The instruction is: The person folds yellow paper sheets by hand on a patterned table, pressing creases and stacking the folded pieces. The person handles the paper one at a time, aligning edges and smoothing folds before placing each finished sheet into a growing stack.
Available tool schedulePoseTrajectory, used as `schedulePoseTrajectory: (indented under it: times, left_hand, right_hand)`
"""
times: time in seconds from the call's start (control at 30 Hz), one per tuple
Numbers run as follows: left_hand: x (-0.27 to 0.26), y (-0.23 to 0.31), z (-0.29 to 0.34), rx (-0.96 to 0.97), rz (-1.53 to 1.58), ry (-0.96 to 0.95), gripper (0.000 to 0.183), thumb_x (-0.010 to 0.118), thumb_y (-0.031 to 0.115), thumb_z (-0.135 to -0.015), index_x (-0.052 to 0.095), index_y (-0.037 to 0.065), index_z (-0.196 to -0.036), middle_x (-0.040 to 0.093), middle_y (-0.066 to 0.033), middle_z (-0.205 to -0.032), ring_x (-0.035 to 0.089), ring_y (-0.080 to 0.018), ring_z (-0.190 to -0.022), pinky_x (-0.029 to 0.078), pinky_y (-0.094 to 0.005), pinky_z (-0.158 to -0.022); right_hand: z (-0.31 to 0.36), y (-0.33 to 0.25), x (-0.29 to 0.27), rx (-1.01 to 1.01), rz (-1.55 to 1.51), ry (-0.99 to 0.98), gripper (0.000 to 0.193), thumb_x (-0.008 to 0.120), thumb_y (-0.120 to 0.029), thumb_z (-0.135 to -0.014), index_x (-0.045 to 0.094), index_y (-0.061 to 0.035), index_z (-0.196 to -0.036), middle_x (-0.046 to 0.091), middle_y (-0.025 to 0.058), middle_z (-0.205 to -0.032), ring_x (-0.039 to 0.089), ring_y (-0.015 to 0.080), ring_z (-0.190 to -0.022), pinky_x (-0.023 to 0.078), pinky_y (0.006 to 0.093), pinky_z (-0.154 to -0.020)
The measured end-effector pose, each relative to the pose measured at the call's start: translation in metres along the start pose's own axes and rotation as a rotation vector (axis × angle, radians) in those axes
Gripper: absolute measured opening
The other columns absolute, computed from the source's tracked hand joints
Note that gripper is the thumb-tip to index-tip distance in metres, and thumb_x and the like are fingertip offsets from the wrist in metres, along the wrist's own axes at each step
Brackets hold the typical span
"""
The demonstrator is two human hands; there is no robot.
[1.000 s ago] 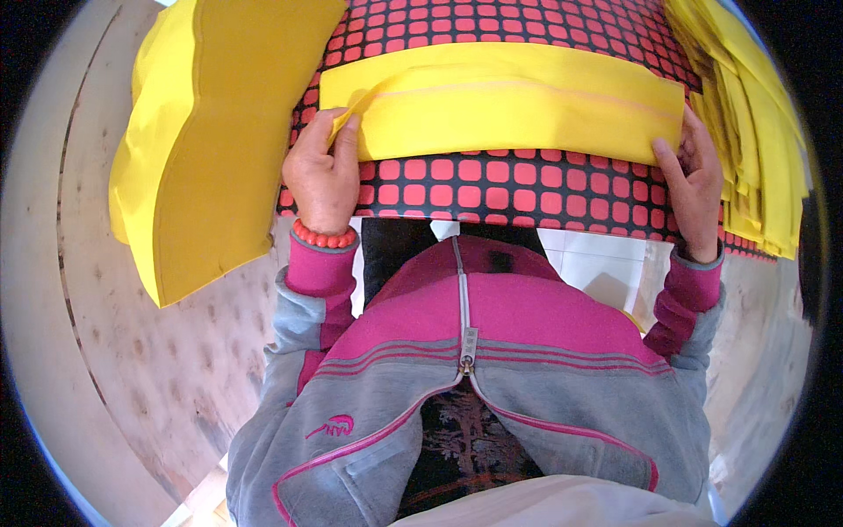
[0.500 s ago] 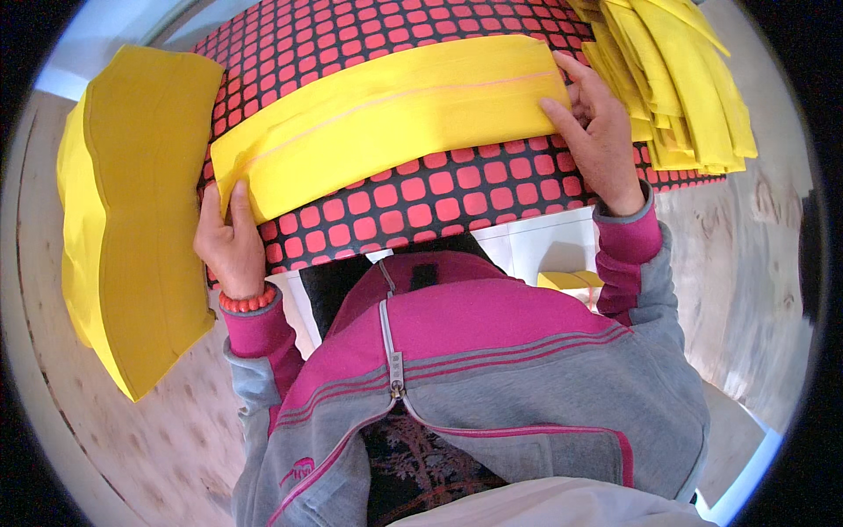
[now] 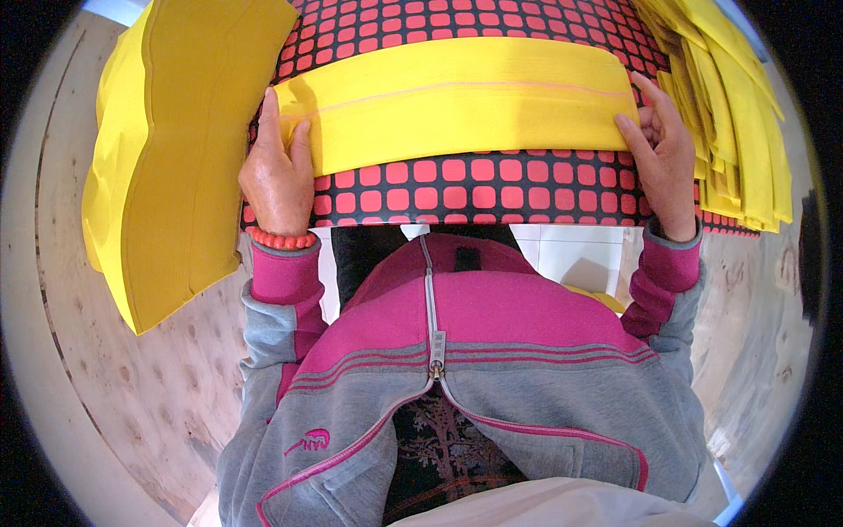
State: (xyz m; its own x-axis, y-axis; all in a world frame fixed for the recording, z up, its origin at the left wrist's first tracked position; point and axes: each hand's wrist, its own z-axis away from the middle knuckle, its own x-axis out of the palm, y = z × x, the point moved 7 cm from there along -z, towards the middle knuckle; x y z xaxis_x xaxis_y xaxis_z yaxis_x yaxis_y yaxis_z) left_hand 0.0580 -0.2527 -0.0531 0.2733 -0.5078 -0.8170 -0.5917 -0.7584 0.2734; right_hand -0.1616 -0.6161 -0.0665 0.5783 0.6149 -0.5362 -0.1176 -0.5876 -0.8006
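Red-and-black covering [image 3: 399,198] lies under the yellow strip [image 3: 465,105], which I judge light and soft, best held by its 2 ends. My left hand [image 3: 277,180] and right hand [image 3: 665,158], both half open, touch those; I can't tell if either pinches. Left of the strip hangs yellow fabric [image 3: 189,158]; right, a yellow pile [image 3: 733,132] crowds close.

A strip of cloth [image 3: 465,105] lies across the table [image 3: 483,180] in the upper middle of the frame, with the left hand [image 3: 277,180] at its left end and the right hand [image 3: 663,162] at its right end. A large cloth [image 3: 189,167] lies along the table's left edge, upper left; a pile of cloths [image 3: 729,132] lies at upper right, beyond the right hand. The jacket [image 3: 518,307] fills the lower middle, below the table's front edge.
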Motion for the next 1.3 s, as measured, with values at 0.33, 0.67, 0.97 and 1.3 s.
schedulePoseTrajectory:
  times: [0.33,0.67,0.97,1.3]
  left_hand:
    - [-0.016,0.06,0.0,0.374,-0.165,0.197,0.055,0.071,0.01,-0.081,0.056,0.005,-0.134,0.06,-0.0174,-0.132,0.058,-0.0348,-0.117,0.041,-0.0551,-0.102]
    - [0.048,0.169,0.011,0.643,0.269,-0.28,0.075,0.062,0.055,-0.088,0.05,0.004,-0.142,0.043,-0.0239,-0.149,0.038,-0.0366,-0.142,0.024,-0.0546,-0.118]
    - [0.063,0.168,0.013,0.646,0.184,-0.356,0.073,0.06,0.052,-0.092,0.043,0.01,-0.149,0.038,-0.0234,-0.154,0.037,-0.0394,-0.143,0.026,-0.0566,-0.116]
    - [0.062,0.174,0.013,0.689,0.152,-0.367,0.072,0.062,0.052,-0.091,0.047,0.012,-0.148,0.039,-0.0236,-0.153,0.037,-0.0376,-0.143,0.027,-0.0605,-0.114]
  right_hand:
    - [-0.001,0.001,0.003,0.034,-0.033,-0.005,0.047,0.069,-0.008,-0.093,0.055,-0.006,-0.138,0.061,0.0007,-0.08,0.058,0.007,-0.073,0.048,0.0222,-0.067]
    - [-0.001,0.004,0.002,0.048,0.014,-0.028,0.046,0.067,-0.01,-0.096,0.053,-0.0042,-0.14,0.06,-0.0019,-0.082,0.055,0.0053,-0.072,0.044,0.0193,-0.064]
    - [0.006,-0.004,-0.004,-0.054,0.257,0.115,0.047,0.072,-0.014,-0.089,0.057,-0.0062,-0.134,0.064,0.0041,-0.078,0.061,0.0123,-0.067,0.05,0.0283,-0.062]
    - [0.019,-0.036,-0.021,-0.128,0.496,0.332,0.043,0.071,-0.018,-0.088,0.061,-0.0063,-0.128,0.067,0.0086,-0.09,0.068,0.023,-0.076,0.054,0.0352,-0.067]
